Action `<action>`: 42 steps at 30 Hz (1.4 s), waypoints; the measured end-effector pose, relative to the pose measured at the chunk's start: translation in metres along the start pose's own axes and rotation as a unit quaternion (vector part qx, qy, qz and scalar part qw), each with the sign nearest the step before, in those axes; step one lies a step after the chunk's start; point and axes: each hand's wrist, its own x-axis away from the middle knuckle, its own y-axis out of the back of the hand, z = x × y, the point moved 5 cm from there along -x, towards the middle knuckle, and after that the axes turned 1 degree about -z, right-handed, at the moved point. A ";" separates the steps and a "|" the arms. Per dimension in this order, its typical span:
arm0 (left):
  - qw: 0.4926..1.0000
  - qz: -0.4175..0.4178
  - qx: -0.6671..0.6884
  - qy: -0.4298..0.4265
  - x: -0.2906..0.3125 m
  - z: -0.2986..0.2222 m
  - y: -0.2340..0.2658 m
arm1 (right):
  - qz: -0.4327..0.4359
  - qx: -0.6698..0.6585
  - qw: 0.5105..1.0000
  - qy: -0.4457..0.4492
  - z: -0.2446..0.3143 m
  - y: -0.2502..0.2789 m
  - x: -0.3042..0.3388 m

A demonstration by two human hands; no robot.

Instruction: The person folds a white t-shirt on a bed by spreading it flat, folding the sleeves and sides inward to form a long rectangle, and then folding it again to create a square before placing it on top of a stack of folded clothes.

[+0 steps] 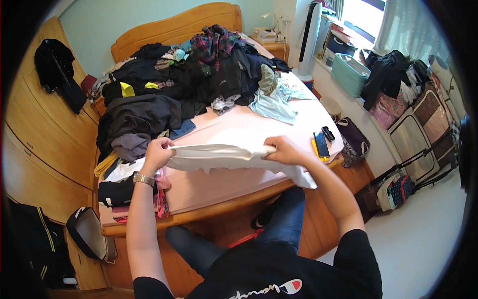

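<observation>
A white garment (pixel 214 158) is stretched between my two hands above the near part of the bed; its exact kind cannot be told. My left hand (pixel 159 153), below which a metal watch circles the wrist, pinches one end. The other end is gripped by my right hand (pixel 283 150), and a loose flap of cloth hangs below it. Pink sheet (pixel 219 187) shows beneath the garment. Close to my left wrist lies a stack of folded clothes (pixel 119 193) at the bed's corner.
A large heap of mostly dark clothes (pixel 144 112) covers the far and left parts of the bed. Light blue clothing (pixel 276 105) lies to its right. A phone (pixel 322 144) rests near the right edge. The wooden bed frame (pixel 199 212) runs before my knees.
</observation>
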 end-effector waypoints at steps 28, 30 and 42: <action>0.886 -0.048 0.417 0.195 0.294 -0.009 -0.141 | -0.351 -0.042 0.889 -0.290 -0.196 -0.161 0.042; 0.920 -0.123 0.343 0.142 0.312 0.004 -0.120 | -0.335 -0.022 0.877 -0.342 -0.210 -0.157 0.020; 0.716 -0.303 0.616 0.125 0.307 0.031 0.016 | -0.373 -0.695 0.533 -0.306 -0.223 -0.159 -0.029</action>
